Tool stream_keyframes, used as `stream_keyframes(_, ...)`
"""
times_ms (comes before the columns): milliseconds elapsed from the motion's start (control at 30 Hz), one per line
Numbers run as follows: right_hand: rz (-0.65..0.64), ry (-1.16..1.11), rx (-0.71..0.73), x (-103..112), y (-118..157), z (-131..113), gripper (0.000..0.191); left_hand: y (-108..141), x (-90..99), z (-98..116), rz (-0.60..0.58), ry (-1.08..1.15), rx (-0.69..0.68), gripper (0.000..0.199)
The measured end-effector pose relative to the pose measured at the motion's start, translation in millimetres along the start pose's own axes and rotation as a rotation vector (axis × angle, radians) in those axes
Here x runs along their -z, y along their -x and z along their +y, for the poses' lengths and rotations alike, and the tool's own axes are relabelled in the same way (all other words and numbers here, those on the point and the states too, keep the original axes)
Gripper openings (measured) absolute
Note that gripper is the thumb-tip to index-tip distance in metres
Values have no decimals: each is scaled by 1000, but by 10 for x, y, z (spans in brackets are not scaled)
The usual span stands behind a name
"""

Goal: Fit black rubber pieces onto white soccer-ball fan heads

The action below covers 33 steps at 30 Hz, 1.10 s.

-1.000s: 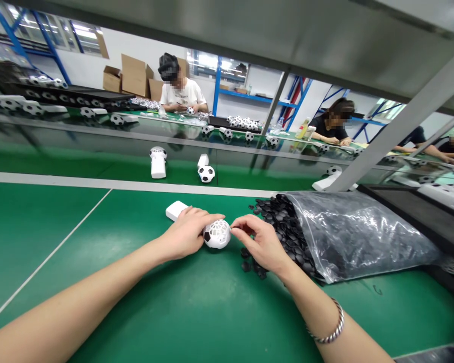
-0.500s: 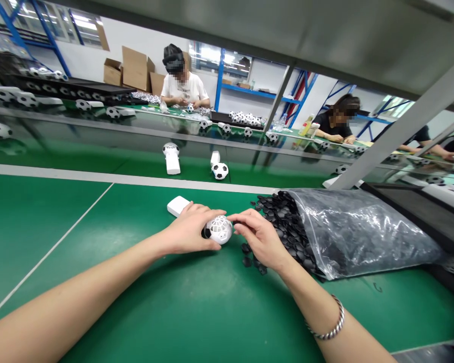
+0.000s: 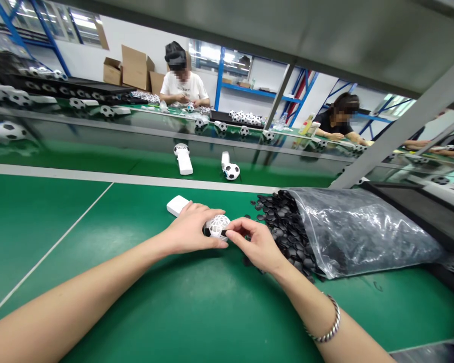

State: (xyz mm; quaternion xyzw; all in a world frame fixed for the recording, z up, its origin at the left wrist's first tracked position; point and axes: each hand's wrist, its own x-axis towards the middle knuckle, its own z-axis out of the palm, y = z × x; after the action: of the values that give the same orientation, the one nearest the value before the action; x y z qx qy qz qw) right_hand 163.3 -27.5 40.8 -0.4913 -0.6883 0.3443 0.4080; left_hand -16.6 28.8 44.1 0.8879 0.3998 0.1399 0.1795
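Note:
My left hand (image 3: 192, 228) is wrapped round a soccer-ball-shaped device whose white ball head (image 3: 218, 225) has an open lattice face. The device's white handle (image 3: 177, 205) sticks out beyond the back of that hand. Between the thumb and forefinger of my right hand (image 3: 254, 242) is a small black piece (image 3: 224, 233), pressed against the right side of the ball. Right of this hand, many loose black pieces (image 3: 287, 232) spill from the mouth of a clear plastic bag (image 3: 366, 232).
Two soccer-ball devices, one (image 3: 183, 159) with a lattice face and another (image 3: 230, 170), lie on the conveyor belt (image 3: 144, 161) behind the white edge strip. A slanted metal post (image 3: 401, 111) rises at right, near a black tray (image 3: 412, 206). Co-workers sit across the line.
My right hand has shifted slightly left and down, bringing a black piece against the ball. The devices on the near belt have moved right. My left hand stays around the device.

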Motion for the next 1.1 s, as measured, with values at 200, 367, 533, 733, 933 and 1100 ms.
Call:
stream_keyframes(200, 32, -2, 30, -47, -14, 73, 4, -1, -9, 8, 25, 18, 13, 65)
stream_keyframes(367, 17, -100, -28, -84, -29, 133, 9, -4, -18, -7, 22, 21, 7, 67)
stream_keyframes(533, 9, -190, -85, -104, -38, 167, 12, -13, -24, -2, 22, 30, 10, 65)
stream_keyframes(733, -19, -308, -164, -104, -47, 149, 18, -22, 0, 46, 26, 61, 31, 61)
stream_keyframes(933, -41, -164, -189, -64, -67, 163, 21, -4, 11, 33, -11, 102, 9, 58)
stream_keyframes(1100, 162, 509, -163, 292, -164, 324, 13, -2, -36, -4, 9, 111, 6, 68)
